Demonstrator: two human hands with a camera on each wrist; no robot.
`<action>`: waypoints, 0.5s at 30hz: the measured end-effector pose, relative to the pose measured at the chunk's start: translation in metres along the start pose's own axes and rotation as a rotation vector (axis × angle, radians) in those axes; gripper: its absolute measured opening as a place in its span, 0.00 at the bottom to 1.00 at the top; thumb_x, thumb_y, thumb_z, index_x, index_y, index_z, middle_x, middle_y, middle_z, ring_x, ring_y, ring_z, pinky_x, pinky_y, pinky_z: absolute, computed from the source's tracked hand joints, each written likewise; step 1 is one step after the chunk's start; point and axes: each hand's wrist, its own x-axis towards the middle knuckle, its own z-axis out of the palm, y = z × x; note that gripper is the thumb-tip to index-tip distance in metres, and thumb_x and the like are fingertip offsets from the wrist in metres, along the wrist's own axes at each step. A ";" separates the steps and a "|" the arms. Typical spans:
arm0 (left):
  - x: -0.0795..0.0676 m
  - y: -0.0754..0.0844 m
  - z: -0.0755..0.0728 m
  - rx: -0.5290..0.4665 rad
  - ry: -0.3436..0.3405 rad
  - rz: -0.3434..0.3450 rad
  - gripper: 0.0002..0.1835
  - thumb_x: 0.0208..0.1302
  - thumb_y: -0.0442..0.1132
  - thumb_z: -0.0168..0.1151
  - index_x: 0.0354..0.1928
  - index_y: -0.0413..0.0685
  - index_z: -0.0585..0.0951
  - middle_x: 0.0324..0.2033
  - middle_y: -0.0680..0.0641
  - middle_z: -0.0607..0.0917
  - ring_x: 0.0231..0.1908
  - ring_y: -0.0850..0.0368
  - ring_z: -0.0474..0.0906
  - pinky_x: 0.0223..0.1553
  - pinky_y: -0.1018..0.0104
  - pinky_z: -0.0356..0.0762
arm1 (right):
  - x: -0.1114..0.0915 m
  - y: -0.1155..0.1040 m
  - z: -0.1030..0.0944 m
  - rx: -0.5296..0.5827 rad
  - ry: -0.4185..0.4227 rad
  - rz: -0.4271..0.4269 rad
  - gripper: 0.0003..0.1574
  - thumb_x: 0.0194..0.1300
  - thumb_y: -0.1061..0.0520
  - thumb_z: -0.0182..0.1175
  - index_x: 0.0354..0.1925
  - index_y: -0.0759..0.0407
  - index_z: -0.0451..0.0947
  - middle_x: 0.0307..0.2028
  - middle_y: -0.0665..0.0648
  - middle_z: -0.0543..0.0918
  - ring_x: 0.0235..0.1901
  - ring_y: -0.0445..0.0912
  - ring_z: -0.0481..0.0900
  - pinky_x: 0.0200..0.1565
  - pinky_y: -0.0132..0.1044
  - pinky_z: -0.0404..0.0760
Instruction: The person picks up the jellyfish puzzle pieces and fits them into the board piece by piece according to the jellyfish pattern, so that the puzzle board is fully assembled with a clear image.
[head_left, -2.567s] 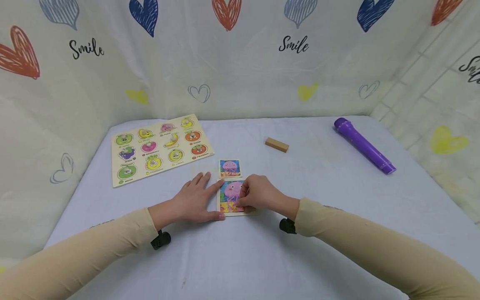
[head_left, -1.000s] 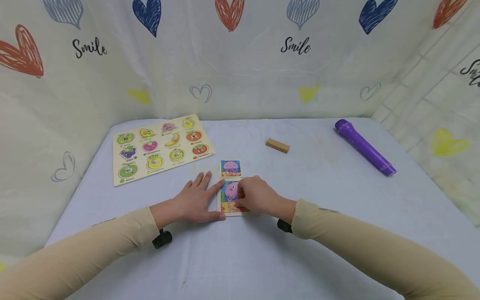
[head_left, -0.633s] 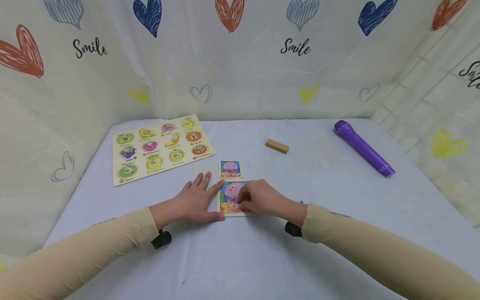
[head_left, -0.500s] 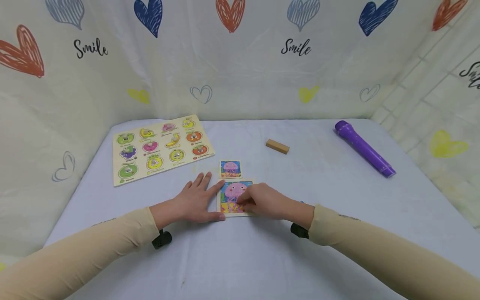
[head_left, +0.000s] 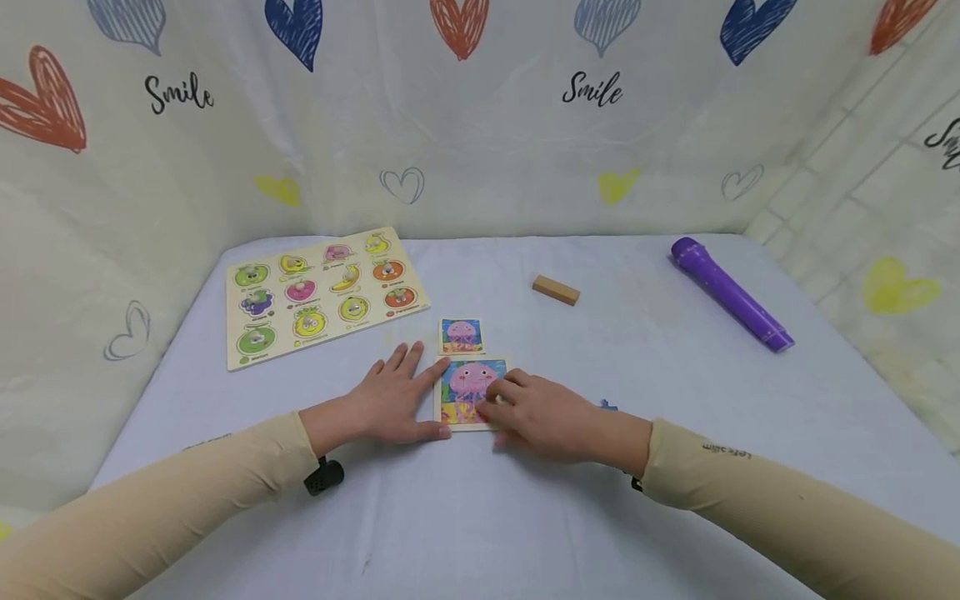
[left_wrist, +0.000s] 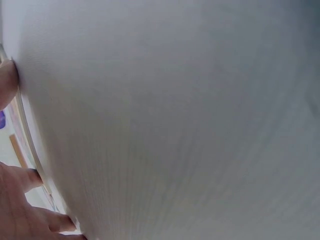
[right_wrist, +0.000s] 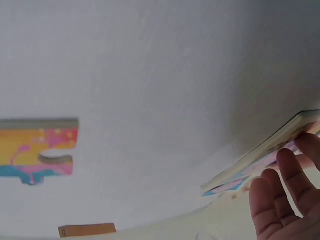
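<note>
A jigsaw puzzle (head_left: 468, 383) with a pink jellyfish picture lies in a shallow pale frame at the table's middle. My left hand (head_left: 393, 404) rests spread out, its index finger and thumb touching the frame's left edge. Over the puzzle's lower right is my right hand (head_left: 543, 414), its loosely bent fingertips touching the surface; no piece shows in its grasp. In the right wrist view the fingers (right_wrist: 267, 205) are relaxed beside the frame. A loose jigsaw piece (right_wrist: 42, 147), yellow, blue and pink, lies on the cloth; the right forearm hides most of it in the head view.
A smaller jellyfish picture card (head_left: 461, 336) sits just beyond the puzzle. Back left lies a fruit-picture board (head_left: 322, 287). A small wooden block (head_left: 556, 290) and a purple tube with a thicker head (head_left: 731, 293) lie farther back and right. A printed curtain hangs behind.
My right hand has shifted right and loosened from a pinch over the puzzle, uncovering more of the jellyfish. The loose piece's edge now shows behind the right forearm. My left hand has stayed put.
</note>
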 end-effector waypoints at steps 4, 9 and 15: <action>0.000 0.000 0.000 0.000 0.000 -0.004 0.52 0.63 0.67 0.64 0.81 0.51 0.55 0.79 0.29 0.49 0.79 0.27 0.44 0.72 0.28 0.54 | -0.001 0.000 0.000 -0.028 -0.035 0.003 0.29 0.74 0.43 0.61 0.67 0.50 0.75 0.58 0.53 0.78 0.56 0.50 0.76 0.58 0.40 0.81; -0.001 0.001 0.000 -0.007 -0.007 -0.005 0.53 0.63 0.67 0.64 0.81 0.51 0.55 0.80 0.30 0.49 0.79 0.27 0.44 0.72 0.28 0.53 | -0.006 0.000 -0.003 0.089 -0.069 0.059 0.27 0.76 0.52 0.58 0.70 0.52 0.73 0.62 0.55 0.78 0.60 0.52 0.77 0.61 0.43 0.81; 0.000 0.002 -0.001 -0.008 -0.008 -0.004 0.53 0.63 0.67 0.64 0.81 0.51 0.55 0.80 0.30 0.48 0.79 0.27 0.43 0.72 0.28 0.52 | -0.030 0.013 -0.015 0.333 0.023 0.183 0.27 0.72 0.66 0.60 0.68 0.60 0.74 0.59 0.58 0.82 0.59 0.53 0.80 0.59 0.47 0.81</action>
